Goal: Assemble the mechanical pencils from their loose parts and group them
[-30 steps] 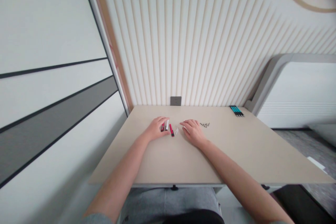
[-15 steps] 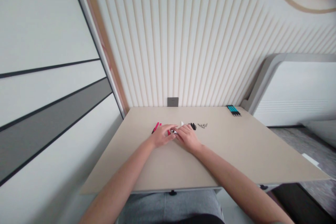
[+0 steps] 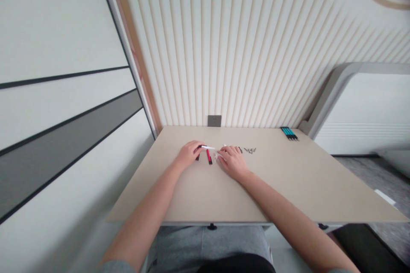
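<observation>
My left hand [image 3: 187, 155] is closed round the dark end of a thin white stick-like piece [image 3: 209, 148], which looks like part of a pen and points to the right. Below that piece, a pink and black pen part [image 3: 209, 156] lies on the table, with another dark part [image 3: 197, 158] partly under my left fingers. My right hand [image 3: 233, 161] is low over the table with fingers curled. At its thumb and fingertips are small whitish bits [image 3: 215, 156], too blurred to name. Black pieces [image 3: 240, 150] show just beyond its knuckles, mostly hidden.
Several small dark pieces [image 3: 250, 150] lie in a loose group right of my right hand. A row of blue and black pens [image 3: 289, 133] lies at the table's [image 3: 205, 196] back right corner. A ribbed wall with a grey socket [image 3: 214, 120] stands behind.
My hands have moved apart, the left going slightly left and up. The white piece now sticks out from my left hand, and the pink part between the hands shows more fully.
</observation>
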A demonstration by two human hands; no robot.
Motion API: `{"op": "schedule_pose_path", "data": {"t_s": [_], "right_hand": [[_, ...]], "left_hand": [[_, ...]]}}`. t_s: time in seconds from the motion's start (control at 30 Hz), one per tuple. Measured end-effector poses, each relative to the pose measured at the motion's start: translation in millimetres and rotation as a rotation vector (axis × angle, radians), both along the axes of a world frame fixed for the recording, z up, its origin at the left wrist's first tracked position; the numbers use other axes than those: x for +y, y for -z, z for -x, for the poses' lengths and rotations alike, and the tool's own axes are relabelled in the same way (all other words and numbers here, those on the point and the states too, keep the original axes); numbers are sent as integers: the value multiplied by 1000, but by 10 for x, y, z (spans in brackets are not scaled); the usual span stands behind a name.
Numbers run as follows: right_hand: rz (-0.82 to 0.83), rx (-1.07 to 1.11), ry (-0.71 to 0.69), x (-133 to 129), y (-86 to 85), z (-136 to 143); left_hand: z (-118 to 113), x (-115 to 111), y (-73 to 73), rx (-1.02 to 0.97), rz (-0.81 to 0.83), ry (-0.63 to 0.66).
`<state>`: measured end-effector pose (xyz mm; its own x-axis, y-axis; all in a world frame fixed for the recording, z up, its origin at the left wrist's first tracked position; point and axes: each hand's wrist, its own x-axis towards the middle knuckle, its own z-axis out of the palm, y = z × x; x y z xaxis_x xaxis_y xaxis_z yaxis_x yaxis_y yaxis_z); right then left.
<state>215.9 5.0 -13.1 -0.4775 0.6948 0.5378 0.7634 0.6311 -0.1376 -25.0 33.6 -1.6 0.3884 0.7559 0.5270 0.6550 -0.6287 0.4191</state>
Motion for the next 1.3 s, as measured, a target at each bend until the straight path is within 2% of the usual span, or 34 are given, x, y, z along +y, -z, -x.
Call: {"op": "schedule_pose_path", "data": {"t_s": [0.07,0.17,0.6,0.97,1.3], "right_hand": [[9,-3,-7,-1,15,3],[26,-4,-3,4,43,14],[64,17,24,35,104,31],[99,24,39,59,115,22],[102,21,-32,96,81,-21]], "left_hand": [[63,34,26,-53,-12,-69],[92,62,56,-98,-14,-102],[-15,55,102,28,-32,-38],[-13,55,129,64,0,-52],[-9,47,141,92,16,-70]]}}
